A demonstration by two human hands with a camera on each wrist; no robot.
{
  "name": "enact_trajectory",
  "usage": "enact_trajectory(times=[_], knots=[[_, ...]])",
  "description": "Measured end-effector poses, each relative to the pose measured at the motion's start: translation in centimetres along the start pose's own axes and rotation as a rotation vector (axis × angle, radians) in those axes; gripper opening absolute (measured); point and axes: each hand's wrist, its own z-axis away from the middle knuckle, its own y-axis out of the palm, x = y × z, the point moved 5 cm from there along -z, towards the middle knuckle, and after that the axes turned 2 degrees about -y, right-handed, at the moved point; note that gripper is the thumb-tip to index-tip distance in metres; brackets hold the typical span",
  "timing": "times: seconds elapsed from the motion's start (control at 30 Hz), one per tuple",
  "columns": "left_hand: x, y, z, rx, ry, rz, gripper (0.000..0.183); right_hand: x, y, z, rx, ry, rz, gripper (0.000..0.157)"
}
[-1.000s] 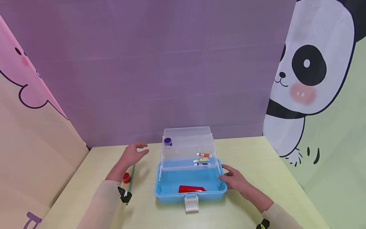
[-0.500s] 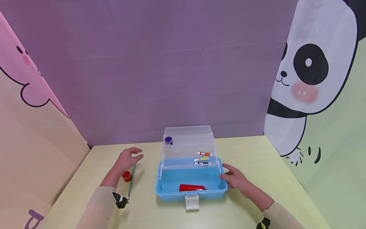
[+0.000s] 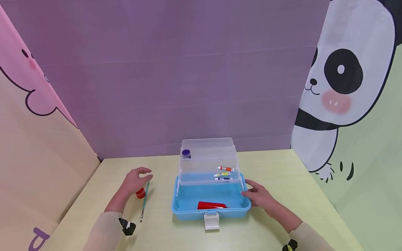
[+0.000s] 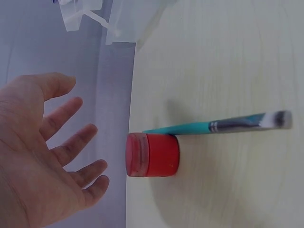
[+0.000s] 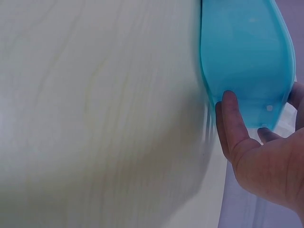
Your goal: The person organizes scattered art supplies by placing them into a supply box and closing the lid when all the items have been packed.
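My left hand (image 3: 132,181) hovers over the left of the table, fingers loosely bent and holding nothing. Below it stand a red-lidded jar (image 4: 161,155), partly hidden in the head view, and a teal-handled paintbrush (image 3: 144,202) lying beside it. My right hand (image 3: 259,196) grips the right side of a light-blue plastic storage box (image 3: 186,217), thumb over the rim and fingers against the outer wall (image 5: 247,61). The box stands with its clear lid (image 3: 207,144) raised. Inside lies a red tube (image 3: 211,205), partly behind the front wall.
Small paint tubes, one orange (image 3: 225,168), one yellow (image 3: 222,174) and one dark-and-white (image 3: 223,179), lie on a clear tray at the box's back. A purple-capped jar (image 3: 186,153) is at its left. A purple backdrop (image 3: 201,76) rises behind the table (image 3: 282,174).
My left hand has drawn left and slightly towards me, away from the box, uncovering more of the paintbrush. The right hand keeps its hold on the box.
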Motion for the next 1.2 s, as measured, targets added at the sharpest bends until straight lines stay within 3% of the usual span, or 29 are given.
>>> enact_trajectory(times=[0.27,0.53,0.87,1.2], knots=[[1.1,0.0,1.1,0.011,-0.040,0.023,0.038,0.1,0.0,0.2,0.001,0.011,-0.024,0.069],[2.0,-0.5,2.0,0.031,-0.034,0.040,0.045,0.1,0.0,0.2,-0.004,0.012,-0.022,0.070],[3.0,-1.0,3.6,0.094,-0.077,0.086,0.057,0.0,0.0,0.1,0.003,0.000,-0.019,0.072],[4.6,-1.0,3.9,0.108,-0.115,0.093,0.064,0.2,0.0,0.2,0.001,0.010,-0.011,0.073]])
